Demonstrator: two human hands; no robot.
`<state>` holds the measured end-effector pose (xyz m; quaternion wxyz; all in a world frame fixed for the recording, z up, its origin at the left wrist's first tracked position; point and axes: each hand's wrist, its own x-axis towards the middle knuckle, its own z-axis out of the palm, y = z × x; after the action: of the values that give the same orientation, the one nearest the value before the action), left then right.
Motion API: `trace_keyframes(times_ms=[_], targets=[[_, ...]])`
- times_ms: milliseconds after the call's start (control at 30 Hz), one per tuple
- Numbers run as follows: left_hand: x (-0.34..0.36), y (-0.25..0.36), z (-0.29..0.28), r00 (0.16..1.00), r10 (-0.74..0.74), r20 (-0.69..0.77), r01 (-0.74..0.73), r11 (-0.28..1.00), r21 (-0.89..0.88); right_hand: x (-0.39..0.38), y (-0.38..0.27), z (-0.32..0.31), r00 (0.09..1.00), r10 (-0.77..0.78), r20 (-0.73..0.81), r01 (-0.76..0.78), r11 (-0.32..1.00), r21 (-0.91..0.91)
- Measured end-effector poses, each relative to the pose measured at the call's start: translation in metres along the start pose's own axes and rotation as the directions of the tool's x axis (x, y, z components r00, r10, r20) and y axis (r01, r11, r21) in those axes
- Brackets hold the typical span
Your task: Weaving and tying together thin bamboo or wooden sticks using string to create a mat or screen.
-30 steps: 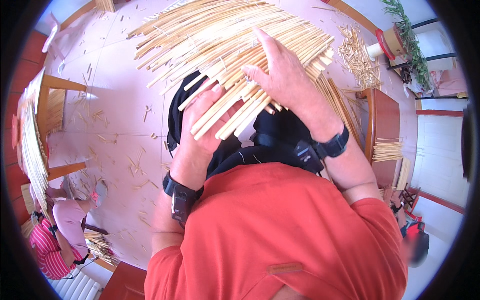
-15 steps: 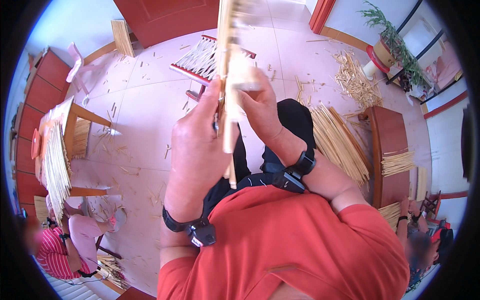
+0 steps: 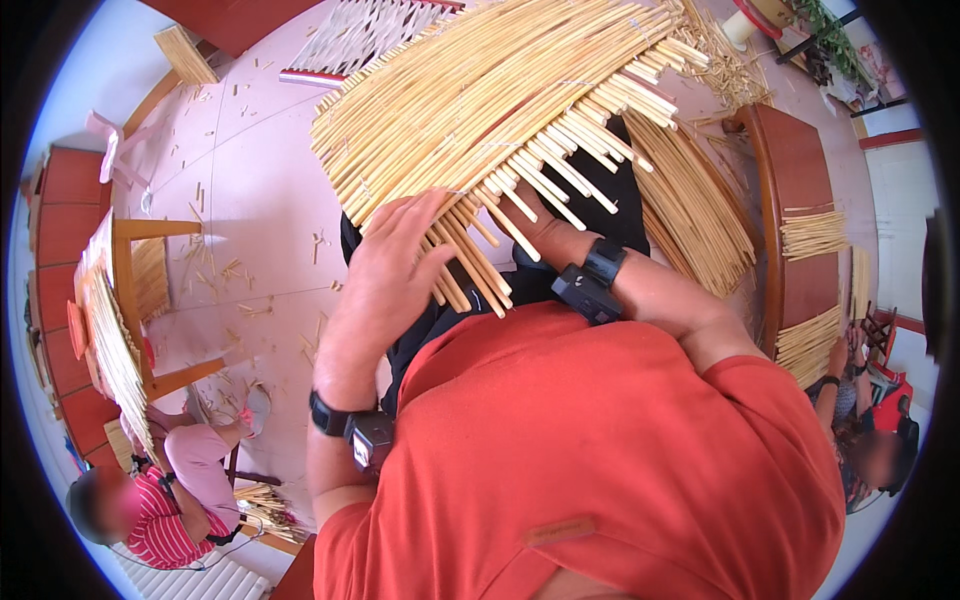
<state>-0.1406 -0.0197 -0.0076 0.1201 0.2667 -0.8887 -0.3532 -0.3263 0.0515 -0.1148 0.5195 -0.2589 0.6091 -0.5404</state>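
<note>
A broad mat of pale yellow stalks (image 3: 470, 90), bound by thin threads, spreads out over my lap. Uneven stalk ends (image 3: 570, 165) stick out along its near right side. My left hand (image 3: 395, 260) rests at the mat's near left corner, fingers stretched and thumb apart, beside a few browner stalks (image 3: 470, 255) that jut toward my body. Under the mat's near edge goes my right hand (image 3: 535, 225); its fingers are hidden by the stalks, so their grip does not show.
A pile of long stalks (image 3: 690, 200) lies at my right, next to a red-brown bench (image 3: 800, 180) bearing small bundles. Ahead is a woven-top stool (image 3: 365, 35). People work at the left (image 3: 170, 500) and right (image 3: 870, 450). Scraps litter the floor.
The mat was upright and seen edge-on between both hands; now its broad face is turned up over my lap. My left hand's fingers have opened out, and the right has gone beneath the mat.
</note>
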Motion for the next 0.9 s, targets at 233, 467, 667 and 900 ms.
trace_keyframes(times_ms=[233, 467, 667, 900], targets=[[-0.006, -0.013, 0.006, 0.991, 0.134, 0.024, -0.121, 0.782, 0.611, 0.006, -0.007, -0.019, 0.914, -0.167, 0.369, 0.331, 0.832, -0.445], [0.018, -0.025, 0.028, 0.936, 0.318, -0.149, -0.156, 0.756, 0.636, 0.025, 0.034, -0.007, 0.92, -0.389, 0.055, 0.393, 0.911, -0.124], [0.029, -0.018, 0.022, 0.914, 0.352, -0.201, -0.151, 0.755, 0.638, 0.004, 0.015, -0.017, 0.936, -0.244, 0.255, 0.309, 0.914, -0.261], [0.026, -0.026, 0.03, 0.898, 0.391, -0.203, -0.209, 0.783, 0.586, -0.007, -0.002, -0.027, 0.928, -0.229, 0.293, 0.338, 0.849, -0.407]])
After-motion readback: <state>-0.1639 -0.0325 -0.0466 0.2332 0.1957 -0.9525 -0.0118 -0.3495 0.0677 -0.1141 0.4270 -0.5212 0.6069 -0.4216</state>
